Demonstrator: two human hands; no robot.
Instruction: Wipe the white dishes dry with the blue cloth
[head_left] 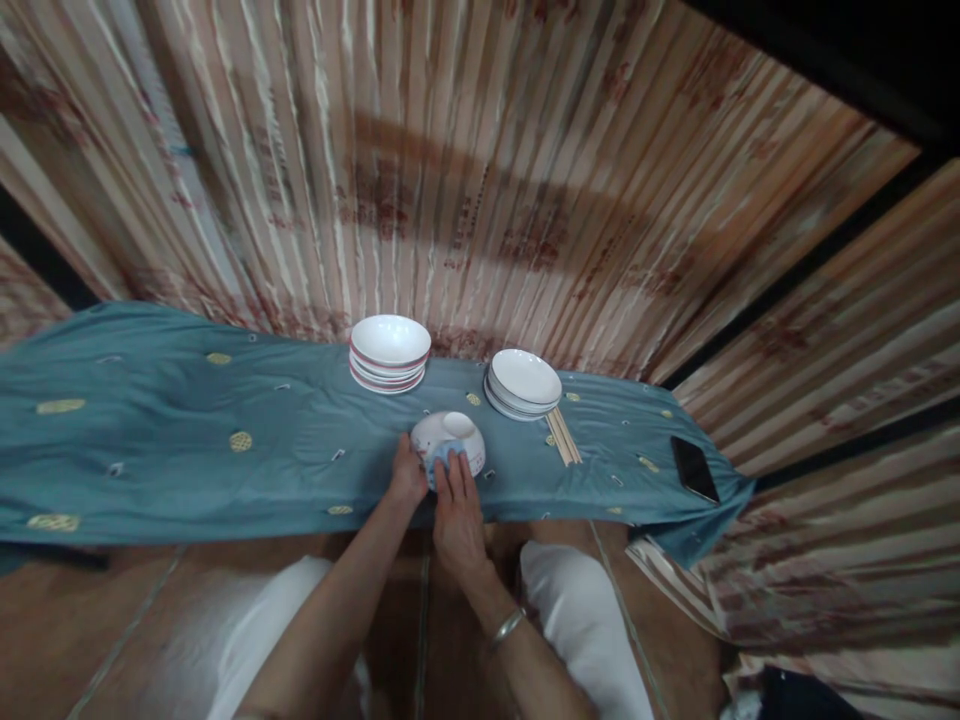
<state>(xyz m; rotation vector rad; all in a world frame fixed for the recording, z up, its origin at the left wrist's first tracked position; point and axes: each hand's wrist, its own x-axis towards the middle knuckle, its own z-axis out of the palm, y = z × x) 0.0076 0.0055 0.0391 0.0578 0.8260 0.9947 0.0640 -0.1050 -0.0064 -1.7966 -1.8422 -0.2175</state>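
Head view: both hands work at the near edge of a low surface covered by a teal cloth (172, 440)
Left hand (407, 477): fingers curled against the left side of an overturned bowl (447, 437), gripping its wall
Right hand (455, 510): fingers extended and laid flat on a small blue cloth (442, 456), pressing it against the near side of the bowl; a metal bangle (507, 626) sits on the wrist
Overturned bowl: white with small red marks, tilted base-up, resting on the teal cloth just in front of the two stacks, between both hands
Bowl stack (389, 352): white bowls with red rims, nested upright, behind and slightly left of the held bowl
Plate stack (523, 383): plain white shallow dishes, behind and to the right, apart from the bowl stack
Chopsticks (562, 436): pale wooden bundle lying just beside the plate stack, on its right near edge
Phone (694, 468): dark, screen off, flat near the right end of the cloth
Teal cloth: scattered yellow woven motifs; no legible lettering
Backdrop (480, 200): pleated striped fabric with red printed marks, too blurred to read
Brands or labels: none readable on any dish
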